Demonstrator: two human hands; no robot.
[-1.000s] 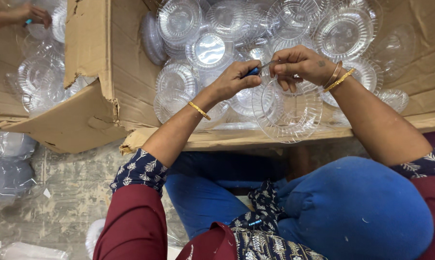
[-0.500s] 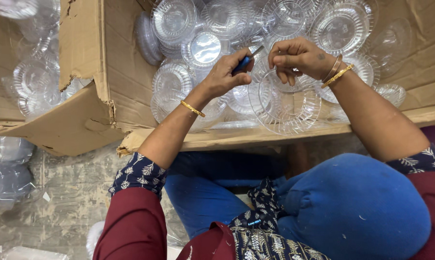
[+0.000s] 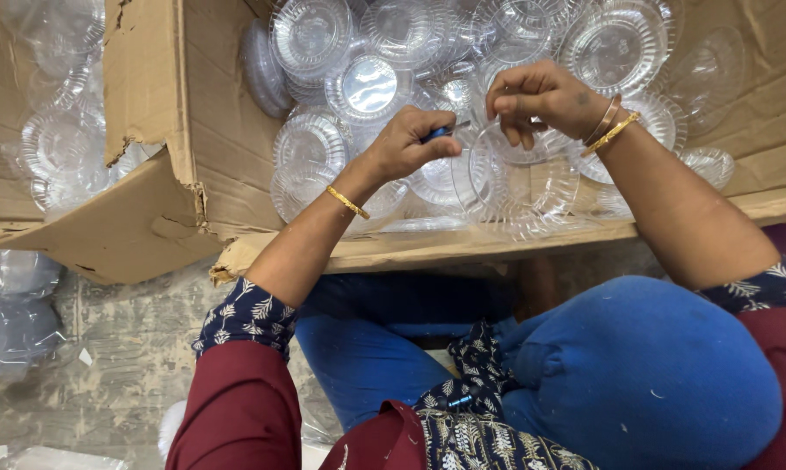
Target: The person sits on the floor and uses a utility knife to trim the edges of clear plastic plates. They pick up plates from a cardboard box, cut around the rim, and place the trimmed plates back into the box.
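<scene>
Both hands point(image 3: 475, 122) seemingly curled, fingertips pinched.

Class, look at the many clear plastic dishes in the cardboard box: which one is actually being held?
The clear ribbed dish at the box's near edge: the right hand pinches its rim, lifting it, while the left hand brings a blue-handled tool to it.

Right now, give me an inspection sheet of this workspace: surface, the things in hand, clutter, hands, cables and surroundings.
Surface: worn grey floor; open brown cardboard box, flap torn.
Things in hand: clear ribbed plastic bowl; small blue-handled tool.
Clutter: heap of loose clear plastic bowls fills the box; more in a second box at left.
Hands: left hand grips the tool; right hand pinches the bowl's rim. Gold bangles on both wrists.
Cables: nothing seen.
Surroundings: clear plastic bags on the floor at left.
</scene>
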